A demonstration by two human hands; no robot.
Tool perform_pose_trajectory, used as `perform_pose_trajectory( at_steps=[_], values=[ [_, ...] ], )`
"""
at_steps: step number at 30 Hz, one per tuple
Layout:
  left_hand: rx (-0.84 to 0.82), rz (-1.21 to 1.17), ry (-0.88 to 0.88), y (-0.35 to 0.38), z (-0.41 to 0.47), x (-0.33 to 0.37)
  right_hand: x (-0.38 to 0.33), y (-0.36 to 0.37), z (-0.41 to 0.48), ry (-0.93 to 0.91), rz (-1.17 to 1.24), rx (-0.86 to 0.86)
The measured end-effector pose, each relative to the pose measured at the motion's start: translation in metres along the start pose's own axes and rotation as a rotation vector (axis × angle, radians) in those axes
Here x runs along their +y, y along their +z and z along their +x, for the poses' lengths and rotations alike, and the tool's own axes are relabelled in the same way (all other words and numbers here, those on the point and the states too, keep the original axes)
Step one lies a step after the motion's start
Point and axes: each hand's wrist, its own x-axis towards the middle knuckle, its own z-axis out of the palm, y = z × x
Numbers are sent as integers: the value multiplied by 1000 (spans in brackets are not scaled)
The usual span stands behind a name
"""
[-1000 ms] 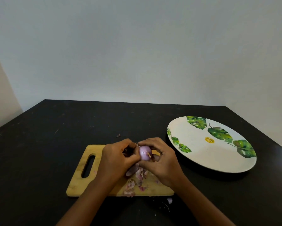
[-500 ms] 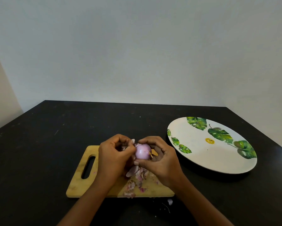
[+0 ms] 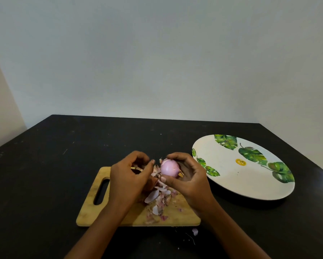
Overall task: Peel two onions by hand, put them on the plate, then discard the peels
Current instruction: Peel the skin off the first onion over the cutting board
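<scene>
A small pink-purple onion point(image 3: 169, 168) is gripped between the thumb and fingers of my right hand point(image 3: 189, 179), just above the wooden cutting board point(image 3: 93, 210). My left hand point(image 3: 128, 176) is beside it on the left, fingers curled, pinching a strip of peel that hangs off the onion's left side. Loose peels point(image 3: 158, 200) lie heaped on the board below both hands. A white plate point(image 3: 231, 184) with green leaf prints sits to the right, with nothing on it. I see no second onion.
The board and plate rest on a black table point(image 3: 44, 174) against a pale wall. A few peel scraps point(image 3: 194, 231) lie on the table in front of the board. The board's handle slot point(image 3: 101, 191) is at its left end.
My hands have drawn slightly apart, exposing more of the onion. The left hand has pulled peel away to the left, and the onion has risen a little.
</scene>
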Motion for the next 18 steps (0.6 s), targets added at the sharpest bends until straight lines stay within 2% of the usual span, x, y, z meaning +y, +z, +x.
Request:
perform_pose_trajectory(
  at_steps=[4, 9, 14, 18],
  values=[
    [-99, -155, -13, -3, 1, 6, 2, 1, -1, 14, -55, -35],
    [-234, -172, -23, -6, 2, 8, 1, 2, -2, 19, -91, -73],
    [-252, -127, 4, -8, 2, 4, 1, 1, -3, 37, -100, -92],
    [-196, -78, 85, -6, -1, 6, 0, 2, -3, 44, -97, -95]
  ],
)
